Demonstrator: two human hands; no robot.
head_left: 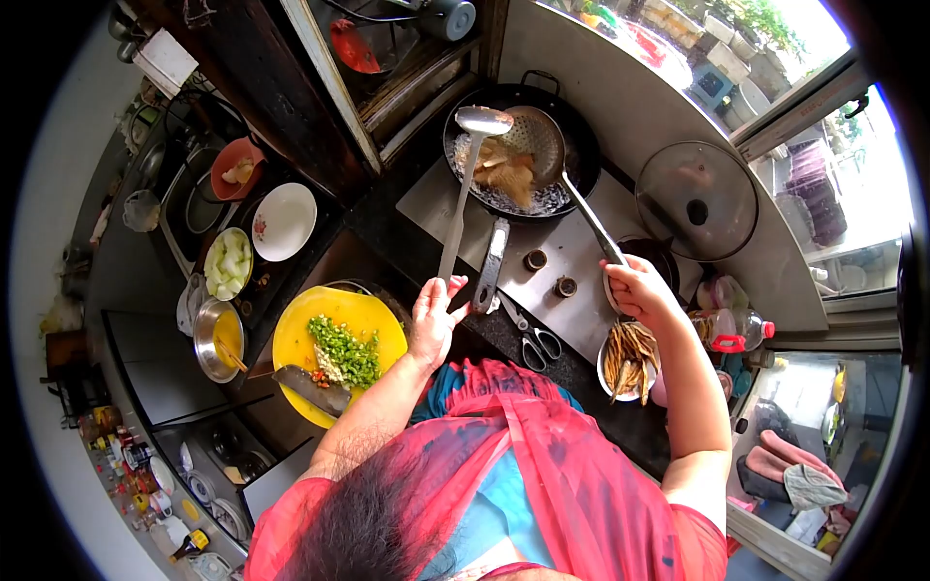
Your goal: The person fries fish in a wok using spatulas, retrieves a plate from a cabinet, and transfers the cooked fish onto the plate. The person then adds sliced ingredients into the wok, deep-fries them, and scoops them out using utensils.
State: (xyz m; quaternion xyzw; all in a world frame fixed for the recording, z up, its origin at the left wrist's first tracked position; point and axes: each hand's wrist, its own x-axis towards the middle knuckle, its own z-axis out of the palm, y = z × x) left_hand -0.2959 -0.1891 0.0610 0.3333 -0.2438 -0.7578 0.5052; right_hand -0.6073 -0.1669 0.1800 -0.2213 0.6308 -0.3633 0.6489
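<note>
My left hand (436,315) is closed round the handle of a metal ladle (463,184), whose bowl hangs over the wok. The handle of a perforated skimmer (587,219) is held in my right hand (635,288). Pale brown pieces of food (511,176) lie at the skimmer's bowl, above bubbling liquid in the black wok (581,145). The wok's own handle (492,263) points towards me, between my hands. Below my right hand, a bowl holds long brown fried pieces (630,358).
A yellow board (291,329) bears chopped greens and a cleaver (312,390). Scissors (536,347) lie on the counter. A glass lid (697,203) leans at the right wall. At left stand a white bowl (284,222), cut pale vegetables (229,263) and a metal bowl (205,339).
</note>
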